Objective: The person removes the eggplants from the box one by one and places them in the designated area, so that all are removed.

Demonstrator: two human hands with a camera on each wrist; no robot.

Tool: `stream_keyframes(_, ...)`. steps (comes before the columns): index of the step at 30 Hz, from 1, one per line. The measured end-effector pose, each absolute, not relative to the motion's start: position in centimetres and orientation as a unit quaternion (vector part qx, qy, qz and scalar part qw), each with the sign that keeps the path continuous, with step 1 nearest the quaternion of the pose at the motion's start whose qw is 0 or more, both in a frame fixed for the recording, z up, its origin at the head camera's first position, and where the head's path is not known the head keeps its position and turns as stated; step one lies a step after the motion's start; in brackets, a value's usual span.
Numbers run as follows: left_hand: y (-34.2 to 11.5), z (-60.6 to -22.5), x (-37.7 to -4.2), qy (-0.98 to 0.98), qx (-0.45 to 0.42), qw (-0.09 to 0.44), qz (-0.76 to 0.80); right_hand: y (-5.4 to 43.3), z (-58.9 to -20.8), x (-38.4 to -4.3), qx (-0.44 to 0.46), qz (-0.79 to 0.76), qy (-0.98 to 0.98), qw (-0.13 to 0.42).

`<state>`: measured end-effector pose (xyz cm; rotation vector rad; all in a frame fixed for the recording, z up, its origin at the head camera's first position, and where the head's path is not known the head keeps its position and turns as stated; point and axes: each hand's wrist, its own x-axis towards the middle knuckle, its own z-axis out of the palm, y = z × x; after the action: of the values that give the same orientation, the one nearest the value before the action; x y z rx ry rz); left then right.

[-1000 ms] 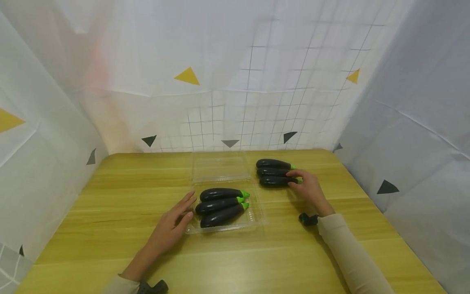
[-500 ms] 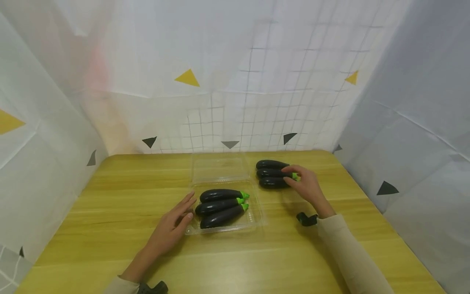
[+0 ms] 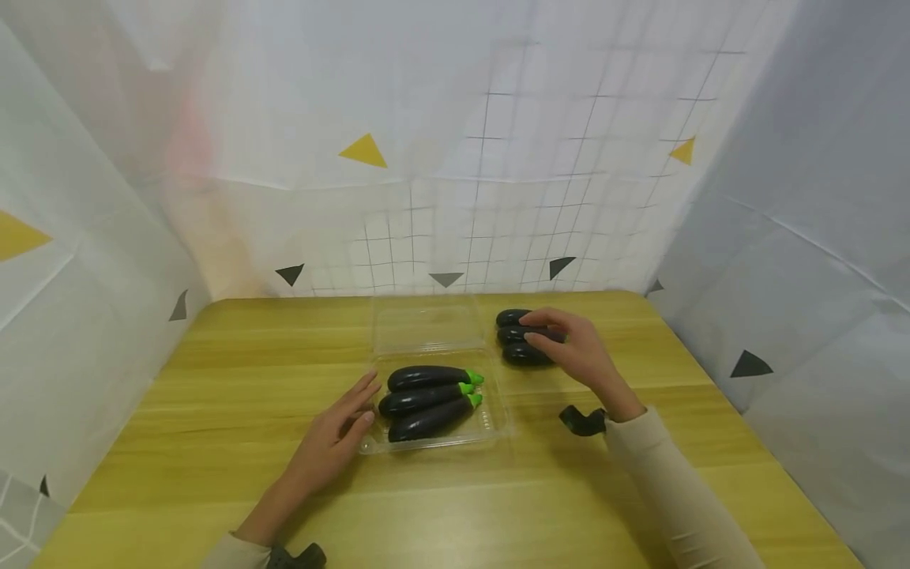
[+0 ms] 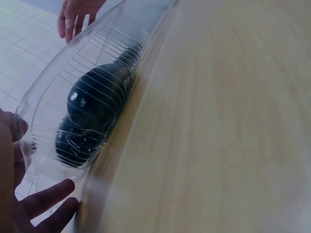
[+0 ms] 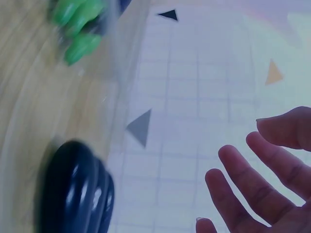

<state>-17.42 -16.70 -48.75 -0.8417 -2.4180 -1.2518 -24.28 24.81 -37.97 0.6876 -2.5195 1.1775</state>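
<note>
now the right hand [image 3: 579,352] is brought farther left over the loose eggplants [image 3: 512,335] on the table [image 3: 490,510], fingers parted, nothing grasped, none lifted yet; the packed eggplants [image 3: 419,401] lie in the clear box [image 3: 455,444], beside which the left hand [image 3: 327,442] is rested, straight-fingered, empty.

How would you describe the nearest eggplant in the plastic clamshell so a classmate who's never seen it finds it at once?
On the wood-grain table, an open clear plastic clamshell sits by the person's left hand. Three eggplants lie side by side in its base; choose the front eggplant, closest to the person. Only it lies along the clamshell's near edge, with both neighbours beyond it.
</note>
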Motion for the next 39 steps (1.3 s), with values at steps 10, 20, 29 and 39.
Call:
stream_keyframes(10, -16.8, -48.8, -17.4, -0.837, -0.297, 0.144, -0.437, 22.3, -36.7, -23.3, 0.275, 0.437, -0.850, 0.102)
stream_keyframes(20, -16.8, -48.7, -17.4, -0.840, -0.288, 0.134, -0.440, 21.2, -37.4, -23.2, 0.305, 0.440, -0.840, 0.093)
stream_keyframes(29, -17.1, -48.7, -17.4, -0.836, -0.288, 0.139, -0.445, 20.0, -37.8, -23.3, 0.325, 0.443, -0.833, 0.072)
stream_keyframes(39, -16.9, -48.8, -17.9, -0.836, -0.298, 0.138, -0.439, 18.9, -38.0, -23.0, 0.349, 0.433, -0.830, 0.055)
